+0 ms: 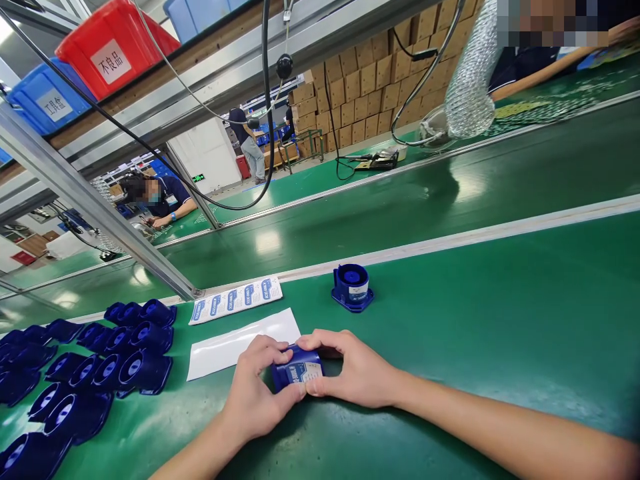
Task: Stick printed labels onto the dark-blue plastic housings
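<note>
Both hands grip one dark blue plastic housing point(285, 378) just above the green bench. My left hand point(255, 387) wraps its left side, thumb near the lower edge and fingers over the top. From the right, my right hand point(350, 368) pinches it, its thumb on a blue and white label point(313, 371) stuck to the curved side. Behind the hands lies a blank white sheet point(240, 343), and past that a strip of printed labels point(237, 300). Another blue housing point(353, 287), with a label on its side, stands upright farther back.
Several blue housings point(120, 340) lie in rows at the left. A metal post point(115, 180) rises at the back left, below a shelf with a red bin point(113, 50) and a blue bin point(50, 97). Beyond the conveyor belt point(320, 220), other people work near stacked cartons point(360, 80).
</note>
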`<state>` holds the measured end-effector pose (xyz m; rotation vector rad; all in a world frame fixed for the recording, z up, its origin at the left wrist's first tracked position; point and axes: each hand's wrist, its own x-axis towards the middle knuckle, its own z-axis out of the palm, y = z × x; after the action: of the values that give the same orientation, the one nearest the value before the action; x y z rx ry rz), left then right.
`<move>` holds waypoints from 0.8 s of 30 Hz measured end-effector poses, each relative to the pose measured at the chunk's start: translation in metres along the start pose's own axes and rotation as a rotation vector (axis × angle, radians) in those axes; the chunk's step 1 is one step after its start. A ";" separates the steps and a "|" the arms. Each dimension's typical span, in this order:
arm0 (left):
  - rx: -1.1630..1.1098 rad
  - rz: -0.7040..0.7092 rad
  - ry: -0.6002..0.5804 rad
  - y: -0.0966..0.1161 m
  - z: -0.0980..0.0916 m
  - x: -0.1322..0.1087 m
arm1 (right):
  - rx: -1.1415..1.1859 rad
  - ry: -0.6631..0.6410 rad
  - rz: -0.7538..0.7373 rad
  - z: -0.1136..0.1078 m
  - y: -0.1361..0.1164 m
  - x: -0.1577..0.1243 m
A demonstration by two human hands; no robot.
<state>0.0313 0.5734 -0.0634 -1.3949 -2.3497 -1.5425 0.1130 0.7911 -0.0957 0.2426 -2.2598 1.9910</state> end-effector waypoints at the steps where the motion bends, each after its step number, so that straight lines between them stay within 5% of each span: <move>1: -0.004 -0.019 -0.005 0.001 0.000 0.000 | 0.008 0.001 0.003 0.000 0.000 0.000; 24: -0.120 -0.284 -0.047 0.001 0.001 0.008 | 0.192 0.002 0.104 0.001 -0.004 0.002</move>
<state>0.0278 0.5794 -0.0594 -1.1688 -2.6189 -1.7616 0.1119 0.7897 -0.0920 0.1428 -2.1214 2.2625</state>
